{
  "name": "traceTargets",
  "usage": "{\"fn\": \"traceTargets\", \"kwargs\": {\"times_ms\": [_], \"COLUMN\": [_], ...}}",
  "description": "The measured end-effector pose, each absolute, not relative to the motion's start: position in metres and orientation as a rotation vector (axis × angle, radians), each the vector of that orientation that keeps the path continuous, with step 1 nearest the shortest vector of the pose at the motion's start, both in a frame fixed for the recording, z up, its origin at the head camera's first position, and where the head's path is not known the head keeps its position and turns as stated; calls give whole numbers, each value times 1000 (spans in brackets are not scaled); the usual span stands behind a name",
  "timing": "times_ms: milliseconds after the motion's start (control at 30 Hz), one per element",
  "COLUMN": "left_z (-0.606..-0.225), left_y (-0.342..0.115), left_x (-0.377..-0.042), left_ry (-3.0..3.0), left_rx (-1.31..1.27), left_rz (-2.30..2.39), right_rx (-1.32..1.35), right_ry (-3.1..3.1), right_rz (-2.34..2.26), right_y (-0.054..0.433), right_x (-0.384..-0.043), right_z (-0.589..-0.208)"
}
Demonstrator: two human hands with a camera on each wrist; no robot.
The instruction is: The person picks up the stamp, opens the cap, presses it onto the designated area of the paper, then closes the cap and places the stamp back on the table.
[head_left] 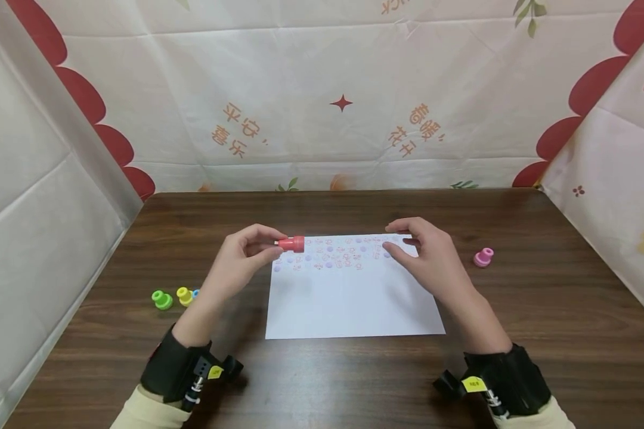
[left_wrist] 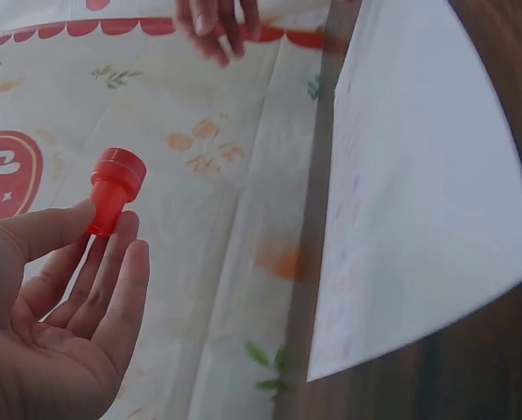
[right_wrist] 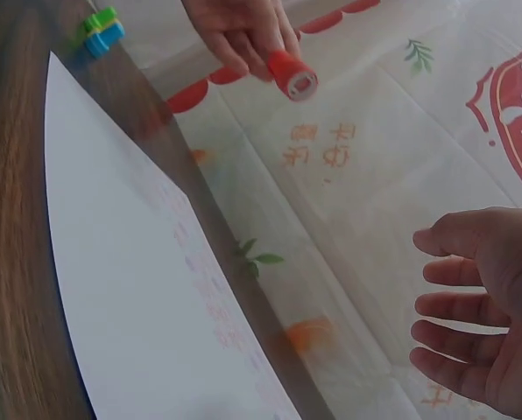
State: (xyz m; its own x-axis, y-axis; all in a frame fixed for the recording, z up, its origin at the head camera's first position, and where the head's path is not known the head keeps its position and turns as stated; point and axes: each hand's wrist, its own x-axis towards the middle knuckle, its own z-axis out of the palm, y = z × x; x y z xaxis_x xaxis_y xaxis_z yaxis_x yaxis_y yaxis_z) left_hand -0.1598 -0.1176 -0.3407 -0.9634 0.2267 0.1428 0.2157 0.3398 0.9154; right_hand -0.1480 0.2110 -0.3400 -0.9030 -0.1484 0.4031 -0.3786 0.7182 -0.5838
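My left hand (head_left: 245, 257) pinches a small red stamp (head_left: 292, 243) between thumb and fingertips, held sideways over the upper left corner of the white paper (head_left: 349, 310). In the right wrist view the stamp's round printing face (right_wrist: 302, 85) points outward. My right hand (head_left: 432, 256) hovers by the paper's upper right corner with nothing in it; its fingers are spread and loosely bent in the right wrist view. Rows of small red and purple stamp prints (head_left: 346, 257) run across the upper part of the sheet.
On the table (head_left: 349, 381) a green stamp (head_left: 162, 300), a yellow stamp (head_left: 184, 296) and a partly hidden blue one (head_left: 195, 294) stand near my left forearm. To the right of my right hand is a pink stamp (head_left: 483, 257). A patterned cloth (head_left: 322, 77) rises behind the table.
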Motion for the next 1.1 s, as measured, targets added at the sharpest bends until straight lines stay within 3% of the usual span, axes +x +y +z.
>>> {"fn": "traceTargets", "kwargs": {"times_ms": [567,1100], "left_z": [-359,-369], "left_y": [-74,-61], "left_x": [-155,-152], "left_ry": [2219,2140], "left_rx": [380,439], "left_rz": [1923,1933], "right_rx": [579,542], "right_ry": [-2628,-2609], "right_rz": [1274,1435], "right_y": [162,153], "right_x": [-138,-133], "right_z": [-347,-355]}}
